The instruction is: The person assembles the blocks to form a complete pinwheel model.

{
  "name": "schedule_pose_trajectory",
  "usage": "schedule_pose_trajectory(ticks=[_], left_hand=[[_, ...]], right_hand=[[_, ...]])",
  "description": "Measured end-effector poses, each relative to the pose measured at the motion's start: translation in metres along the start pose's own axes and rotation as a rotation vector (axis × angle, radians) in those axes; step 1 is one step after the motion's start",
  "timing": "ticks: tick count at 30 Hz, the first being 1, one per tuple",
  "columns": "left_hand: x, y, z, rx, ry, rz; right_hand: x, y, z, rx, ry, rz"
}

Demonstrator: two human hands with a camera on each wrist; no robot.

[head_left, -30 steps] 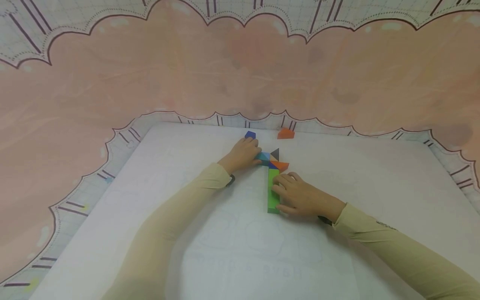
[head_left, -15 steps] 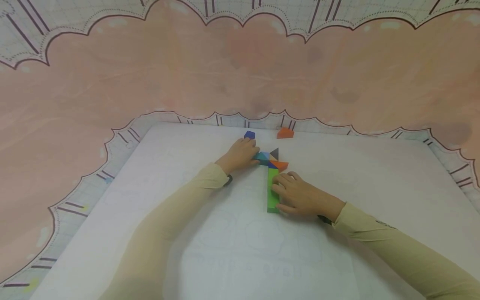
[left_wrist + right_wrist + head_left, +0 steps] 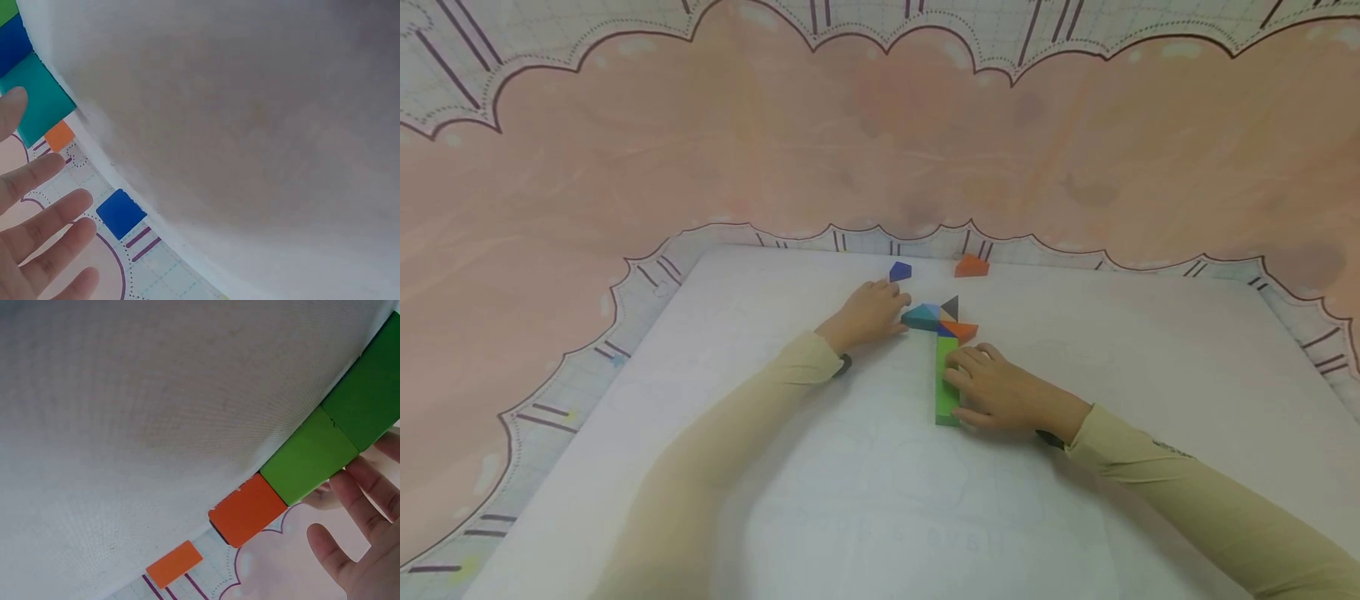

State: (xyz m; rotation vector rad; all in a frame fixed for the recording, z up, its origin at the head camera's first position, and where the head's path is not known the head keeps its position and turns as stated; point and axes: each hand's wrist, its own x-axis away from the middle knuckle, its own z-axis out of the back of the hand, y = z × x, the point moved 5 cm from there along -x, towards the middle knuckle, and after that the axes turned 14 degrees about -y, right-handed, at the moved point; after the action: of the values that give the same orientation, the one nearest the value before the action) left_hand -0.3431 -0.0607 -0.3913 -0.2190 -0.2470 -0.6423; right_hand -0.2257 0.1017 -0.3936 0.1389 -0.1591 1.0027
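My left hand (image 3: 865, 315) is just left of a teal block (image 3: 921, 320), fingers spread and relaxed with nothing held. In the left wrist view its thumb overlaps the teal block (image 3: 40, 97). My right hand (image 3: 1000, 387) rests fingertips on the long green piece (image 3: 947, 392). The right wrist view shows this piece as a light green block (image 3: 309, 456) and a dark green block (image 3: 372, 384) end to end, with fairly straight fingers at their edge. An orange block (image 3: 962, 332), a dark blue piece (image 3: 946, 331) and a dark grey triangle (image 3: 952, 308) adjoin them.
Two loose blocks lie towards the far edge of the white table (image 3: 820, 500): a blue one (image 3: 900, 272) beyond my left hand and an orange one (image 3: 972, 267) farther right. A patterned mat (image 3: 880, 150) extends beyond the table.
My left hand has drawn back to the left, off the teal block, which now shows more fully. The right hand and the blocks stay where they were.
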Motion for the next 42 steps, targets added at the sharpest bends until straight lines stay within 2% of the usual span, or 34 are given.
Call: schedule_pose_trajectory(ticks=[14,17,21,24,28,35,42], left_hand=[[0.002,0.002,-0.002,-0.059,-0.009,-0.035],[0.002,0.0,0.003,-0.024,-0.032,-0.042],[-0.001,-0.013,0.012,0.036,-0.041,-0.035],[-0.008,-0.026,0.021,0.056,-0.023,-0.018],[-0.023,-0.042,0.028,0.079,-0.024,0.04],[-0.05,-0.059,0.021,0.056,-0.063,0.126],[-0.064,-0.064,0.014,0.04,-0.041,0.146]], right_hand=[[0.0,-0.002,0.001,0.002,0.009,0.004],[0.0,-0.001,0.0,0.008,0.005,0.004],[0.0,-0.001,-0.001,0.01,0.009,0.012],[0.0,0.0,-0.001,0.007,0.016,0.017],[0.001,0.001,-0.002,0.009,0.032,0.017],[0.002,-0.001,-0.001,0.01,0.052,0.036],[0.002,-0.001,0.0,0.016,0.041,0.029]])
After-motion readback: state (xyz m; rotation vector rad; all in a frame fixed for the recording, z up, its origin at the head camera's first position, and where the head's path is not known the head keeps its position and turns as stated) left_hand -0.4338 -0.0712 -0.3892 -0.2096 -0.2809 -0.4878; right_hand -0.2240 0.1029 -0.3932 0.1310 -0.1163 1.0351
